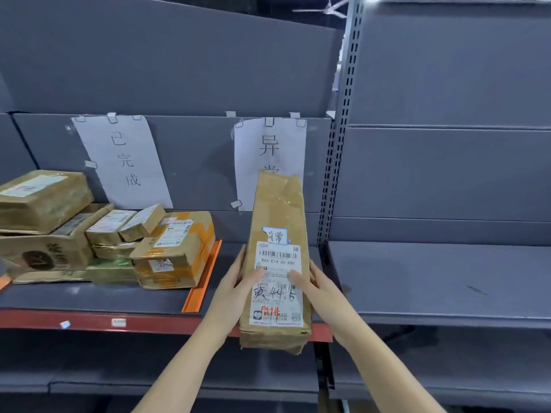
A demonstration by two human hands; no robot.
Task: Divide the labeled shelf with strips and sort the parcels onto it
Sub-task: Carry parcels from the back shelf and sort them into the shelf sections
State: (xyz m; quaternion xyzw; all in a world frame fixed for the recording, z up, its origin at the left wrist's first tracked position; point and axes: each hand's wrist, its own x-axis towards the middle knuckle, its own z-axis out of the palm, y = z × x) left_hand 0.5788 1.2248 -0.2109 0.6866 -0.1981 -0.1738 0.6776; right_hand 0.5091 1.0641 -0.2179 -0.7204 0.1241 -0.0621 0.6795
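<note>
A long brown cardboard parcel (278, 222) with a white shipping label and a small blue-edged sticker is held upright in front of the shelf's right section. My left hand (238, 281) grips its left side, thumb on the label. My right hand (313, 283) grips its right side the same way. An orange divider strip (205, 275) lies front to back on the grey shelf (232, 234), left of the parcel. Left of the strip sits a pile of several brown parcels (167, 251). Two white paper signs hang on the back panel, one (125, 162) above the pile, one (268, 144) behind the held parcel.
The shelf has a red front edge (149, 321) with small tags. A perforated upright post (337, 144) separates it from another grey shelf bay (447, 275) on the right. Another orange piece (4, 283) shows at the far left. A lower shelf runs below.
</note>
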